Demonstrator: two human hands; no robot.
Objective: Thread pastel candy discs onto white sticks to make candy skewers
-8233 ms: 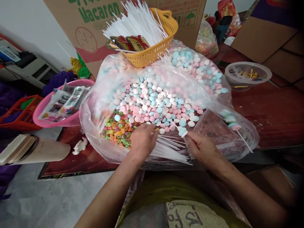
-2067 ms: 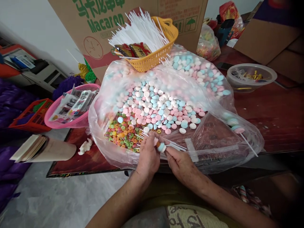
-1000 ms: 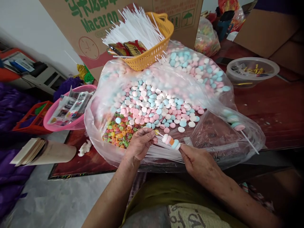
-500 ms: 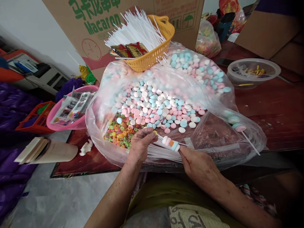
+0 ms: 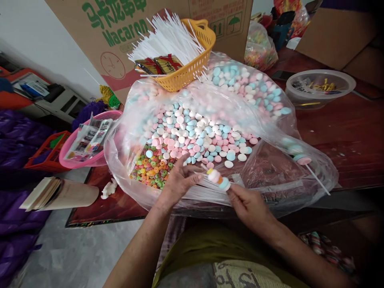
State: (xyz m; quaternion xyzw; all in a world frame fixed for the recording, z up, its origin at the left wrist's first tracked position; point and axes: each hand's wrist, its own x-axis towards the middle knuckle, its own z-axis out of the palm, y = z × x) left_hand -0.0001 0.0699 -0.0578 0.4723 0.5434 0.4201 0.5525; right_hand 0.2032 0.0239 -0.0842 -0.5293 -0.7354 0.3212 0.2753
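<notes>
My right hand [image 5: 250, 204] grips a candy skewer [image 5: 218, 180] at its near end. White, pink, orange and blue sweets are threaded on it, with a yellow ring at the far end. My left hand [image 5: 180, 180] is just left of the skewer, its fingers apart and nothing visible in them. Below both hands lie loose white sticks [image 5: 204, 193]. Beyond them a heap of pastel round candies [image 5: 195, 128] spills from a clear plastic bag [image 5: 270, 126]. Small ring gummies [image 5: 153, 170] in several colours lie left of the heap.
A yellow basket [image 5: 207, 42] with white sticks stands behind, before a cardboard box [image 5: 120, 66]. The pink basket [image 5: 67, 154] and a beige container [image 5: 73, 195] are left. To the right are a clear bowl [image 5: 321, 86] and another candy skewer [image 5: 301, 159].
A yellow ring gummy from my left fingers is now on the skewer, against the other sweets. My left fingers have let go and spread. My right hand keeps hold of the skewer.
</notes>
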